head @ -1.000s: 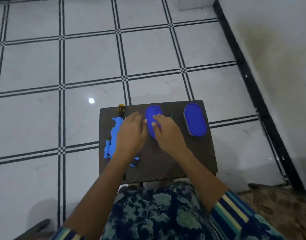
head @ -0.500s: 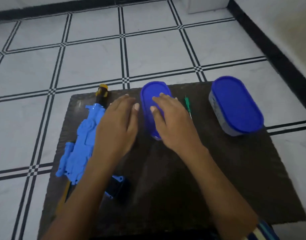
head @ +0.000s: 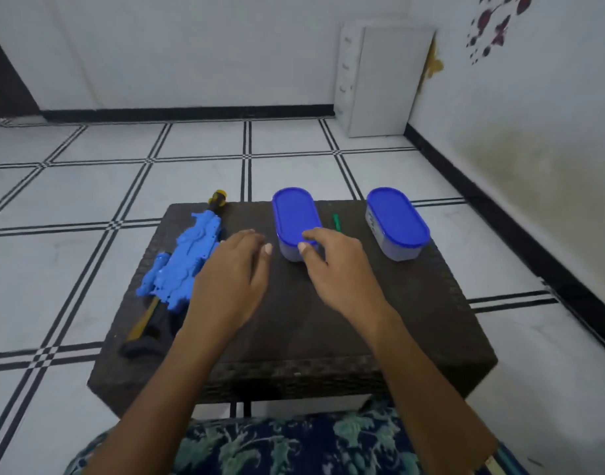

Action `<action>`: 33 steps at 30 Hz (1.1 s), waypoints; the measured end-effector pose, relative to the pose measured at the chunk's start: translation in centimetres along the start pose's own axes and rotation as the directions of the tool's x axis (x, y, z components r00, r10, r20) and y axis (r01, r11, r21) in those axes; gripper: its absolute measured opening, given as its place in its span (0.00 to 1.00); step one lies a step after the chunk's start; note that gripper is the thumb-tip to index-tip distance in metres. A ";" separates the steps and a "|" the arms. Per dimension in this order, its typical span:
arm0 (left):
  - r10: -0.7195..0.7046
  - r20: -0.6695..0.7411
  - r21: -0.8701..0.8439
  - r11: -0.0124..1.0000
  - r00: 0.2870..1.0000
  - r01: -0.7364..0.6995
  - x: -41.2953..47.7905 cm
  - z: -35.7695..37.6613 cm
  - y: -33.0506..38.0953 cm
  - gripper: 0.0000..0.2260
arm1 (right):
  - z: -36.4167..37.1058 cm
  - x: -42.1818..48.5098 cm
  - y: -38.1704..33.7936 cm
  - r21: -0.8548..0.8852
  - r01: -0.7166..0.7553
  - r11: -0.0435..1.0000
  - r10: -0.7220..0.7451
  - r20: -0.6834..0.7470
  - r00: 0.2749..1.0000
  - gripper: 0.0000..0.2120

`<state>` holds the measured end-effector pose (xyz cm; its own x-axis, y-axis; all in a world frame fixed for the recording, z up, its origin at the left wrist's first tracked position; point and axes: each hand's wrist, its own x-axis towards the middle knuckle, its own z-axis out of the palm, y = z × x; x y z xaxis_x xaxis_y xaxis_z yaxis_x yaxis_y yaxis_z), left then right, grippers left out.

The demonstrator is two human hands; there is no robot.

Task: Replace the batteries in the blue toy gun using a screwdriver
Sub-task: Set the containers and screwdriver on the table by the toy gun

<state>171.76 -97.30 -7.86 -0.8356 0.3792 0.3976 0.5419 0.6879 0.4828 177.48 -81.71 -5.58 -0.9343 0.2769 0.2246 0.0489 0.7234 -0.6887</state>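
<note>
Two bare forearms are showing, with no watch, ring or band on either. The left hand [head: 230, 289] and the right hand [head: 342, 272] are both uncovered, nails short and pale at the tips of the fingers [head: 268, 248]. Well back from the fingers, a striped cuff [head: 496, 461] in dark blue, teal and cream is edging the right arm. Below the wrists, a dark blue garment [head: 277, 447] printed with teal-green leaves is covering the lap.
</note>
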 end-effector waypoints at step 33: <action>0.025 0.399 0.065 0.996 0.917 -0.055 1.9 5.0 -6.8 0.08 | 4.4 3.6 10.1 -0.277 -0.238 0.931 0.205 -0.143 0.968 0.12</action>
<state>166.08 -98.17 -14.24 -0.7888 0.6112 0.0653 0.5800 0.7047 0.4087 173.03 -76.13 -14.76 -0.8442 0.5068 0.1746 0.3657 0.7826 -0.5038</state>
